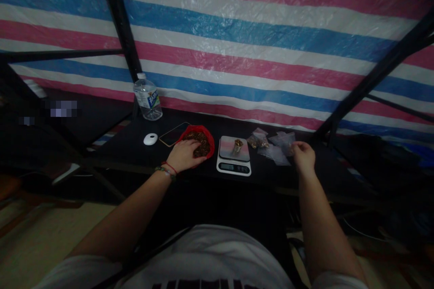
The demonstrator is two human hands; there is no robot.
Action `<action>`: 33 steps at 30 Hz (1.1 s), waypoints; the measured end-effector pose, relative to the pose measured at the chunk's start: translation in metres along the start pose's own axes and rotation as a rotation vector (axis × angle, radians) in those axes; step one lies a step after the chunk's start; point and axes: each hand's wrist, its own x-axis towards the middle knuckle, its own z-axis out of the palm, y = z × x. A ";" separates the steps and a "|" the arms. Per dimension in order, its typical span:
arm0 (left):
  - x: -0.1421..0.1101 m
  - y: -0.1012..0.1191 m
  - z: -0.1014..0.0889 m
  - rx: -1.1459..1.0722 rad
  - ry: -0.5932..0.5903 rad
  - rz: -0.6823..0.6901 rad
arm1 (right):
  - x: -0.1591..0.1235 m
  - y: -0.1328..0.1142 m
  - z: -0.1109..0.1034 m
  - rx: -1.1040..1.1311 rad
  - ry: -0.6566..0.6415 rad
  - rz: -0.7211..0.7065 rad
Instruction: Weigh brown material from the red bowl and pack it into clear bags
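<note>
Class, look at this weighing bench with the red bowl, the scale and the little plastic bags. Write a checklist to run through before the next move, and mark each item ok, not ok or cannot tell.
1. Left hand in the red bowl of brown pieces: ok, fingers rest on the contents.
2. Right hand on a clear plastic bag: ok, fingertips pinch its edge.
3. Scale flat on the black table: ok.
4. Scale pan free: not ok, a small filled bag stands on it.
5. Display reading: cannot tell, too small and dim.
6. Phone and white mouse away from the bowl: mouse ok; the phone lies against the bowl.
</note>
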 end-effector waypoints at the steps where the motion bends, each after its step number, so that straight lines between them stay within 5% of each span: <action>1: 0.001 0.003 -0.002 -0.032 0.034 0.002 | -0.004 -0.013 -0.001 0.104 0.007 -0.027; 5: 0.001 0.018 -0.009 -0.295 0.123 0.053 | -0.033 -0.087 -0.006 0.504 -0.215 -0.204; 9: -0.003 0.039 -0.015 -0.650 0.097 0.115 | -0.073 -0.159 -0.008 0.525 -0.588 -0.397; 14: -0.010 0.055 -0.020 -0.970 0.014 0.078 | -0.103 -0.193 0.008 0.511 -0.977 -0.540; 18: -0.009 0.056 -0.017 -1.100 -0.135 -0.024 | -0.108 -0.184 0.030 0.472 -0.897 -0.510; 24: -0.005 0.059 -0.008 -1.235 -0.103 -0.208 | -0.130 -0.183 0.027 0.438 -0.204 -0.506; 27: -0.006 0.065 -0.007 -1.238 -0.013 -0.254 | -0.151 -0.189 0.022 0.364 -0.385 -0.633; 30: -0.010 0.072 -0.006 -1.221 0.022 -0.208 | -0.169 -0.189 0.026 0.313 -0.627 -0.617; 33: -0.013 0.076 -0.006 -1.191 0.012 -0.124 | -0.177 -0.187 0.032 0.274 -0.709 -0.597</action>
